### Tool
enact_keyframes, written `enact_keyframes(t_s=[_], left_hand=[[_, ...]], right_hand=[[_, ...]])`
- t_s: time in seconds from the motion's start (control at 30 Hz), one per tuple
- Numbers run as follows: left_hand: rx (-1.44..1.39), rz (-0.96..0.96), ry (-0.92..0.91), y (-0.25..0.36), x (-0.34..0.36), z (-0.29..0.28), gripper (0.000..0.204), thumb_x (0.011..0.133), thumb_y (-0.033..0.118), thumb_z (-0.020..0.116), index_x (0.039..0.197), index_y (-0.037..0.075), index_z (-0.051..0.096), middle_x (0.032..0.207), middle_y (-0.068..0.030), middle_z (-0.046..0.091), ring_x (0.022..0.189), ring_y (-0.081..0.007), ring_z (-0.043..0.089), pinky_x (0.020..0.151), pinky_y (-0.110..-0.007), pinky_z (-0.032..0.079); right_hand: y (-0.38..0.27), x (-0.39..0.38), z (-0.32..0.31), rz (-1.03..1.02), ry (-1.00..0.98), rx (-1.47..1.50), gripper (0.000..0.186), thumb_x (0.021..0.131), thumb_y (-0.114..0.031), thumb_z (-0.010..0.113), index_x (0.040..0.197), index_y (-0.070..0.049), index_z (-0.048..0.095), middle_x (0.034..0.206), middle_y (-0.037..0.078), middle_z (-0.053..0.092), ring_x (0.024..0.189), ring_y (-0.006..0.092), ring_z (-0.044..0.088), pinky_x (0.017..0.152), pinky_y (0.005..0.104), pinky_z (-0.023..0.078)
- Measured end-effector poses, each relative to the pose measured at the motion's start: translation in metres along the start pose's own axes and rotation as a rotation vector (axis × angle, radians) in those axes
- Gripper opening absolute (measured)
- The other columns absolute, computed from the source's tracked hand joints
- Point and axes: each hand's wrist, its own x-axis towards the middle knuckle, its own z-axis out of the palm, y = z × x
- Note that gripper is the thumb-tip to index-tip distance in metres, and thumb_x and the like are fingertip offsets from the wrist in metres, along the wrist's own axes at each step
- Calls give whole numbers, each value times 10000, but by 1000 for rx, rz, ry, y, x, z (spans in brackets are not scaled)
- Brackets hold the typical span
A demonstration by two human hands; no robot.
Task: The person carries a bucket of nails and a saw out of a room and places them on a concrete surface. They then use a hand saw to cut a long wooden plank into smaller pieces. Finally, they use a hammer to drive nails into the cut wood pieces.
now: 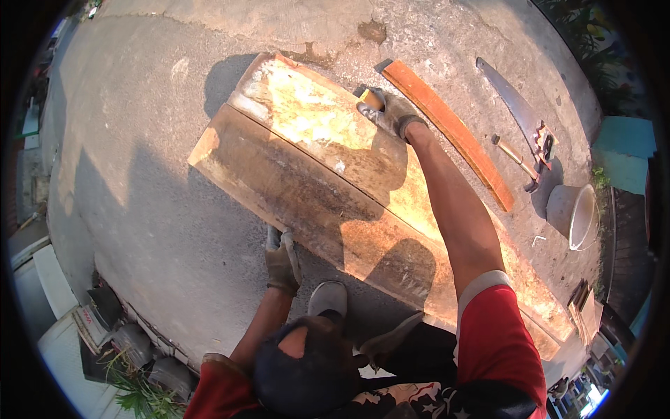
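Two long, worn wooden planks (279, 164) lie side by side, running diagonally across the middle with a narrow seam between them. My right hand (394, 115), in a grey glove, is closed around a small yellow-and-black block-like thing (373, 100) over the far plank. The glove hides most of it, so its kind is unclear. My left hand (283, 264), also gloved, is at the near edge of the planks. Its fingers are stretched out and apart, close to that edge; whether they touch the underside is hidden.
Beyond the planks lies a long orange-brown beam (450, 133). Farther right are a handsaw (513, 105), a hammer (518, 155) and a pale bucket (571, 213). Wood scraps (583, 311) rest by the planks' right end. A potted plant (139, 391) stands at lower left.
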Motion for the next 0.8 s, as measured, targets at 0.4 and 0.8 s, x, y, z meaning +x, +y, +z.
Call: enact_keyframes(t_s=[0.4, 0.8], left_hand=[[-55, -10, -57, 1, 4, 9, 573, 1053, 134, 486, 1587, 56, 294, 1361, -55, 556, 1142, -128, 568, 942, -258, 484], [213, 60, -99, 14, -3, 15, 585, 1023, 107, 486, 1565, -18, 306, 1365, -106, 565, 1204, -172, 545, 1038, -304, 436]], right_hand=[[19, 5, 14, 37, -20, 148, 905, 855, -796, 589, 1552, -233, 459, 1431, 179, 595, 1351, 356, 540, 1154, 440, 414], [35, 14, 20, 13, 37, 236, 830, 876, -741, 625, 1515, -224, 514, 1427, 172, 602, 1310, 344, 569, 1103, 439, 439]])
